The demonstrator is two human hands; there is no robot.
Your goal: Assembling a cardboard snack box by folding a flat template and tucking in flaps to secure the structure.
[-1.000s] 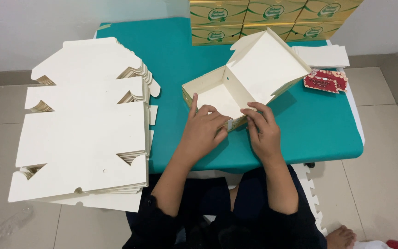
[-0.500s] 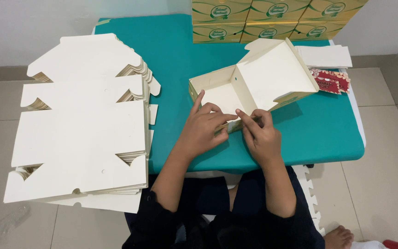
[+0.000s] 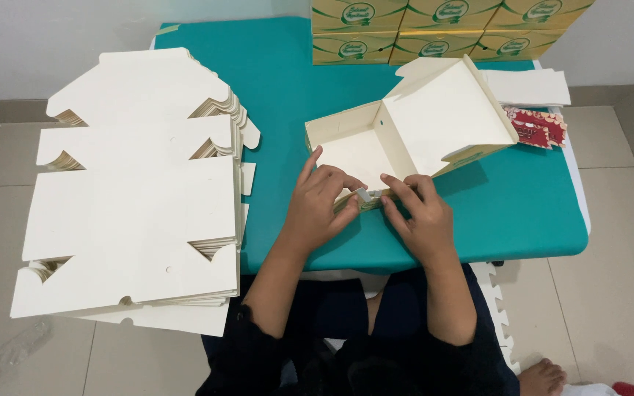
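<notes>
A half-folded cream cardboard box [image 3: 405, 136] lies open on the teal table [image 3: 522, 213], its lid tilted up to the right. My left hand [image 3: 317, 205] presses on the near wall of the box, fingers curled over its edge. My right hand [image 3: 420, 213] pinches a small flap at the same near wall, right beside the left hand's fingertips. Both hands grip the box's front side.
A tall stack of flat cream box blanks [image 3: 133, 191] lies at the left, overhanging the table. Finished green and yellow boxes [image 3: 442, 26] are piled at the back. A red patterned packet [image 3: 537, 128] and white sheets [image 3: 530, 86] lie at the right.
The box has shifted a little on the table, and both hands have drawn together on its near wall, now pinching a small flap there.
</notes>
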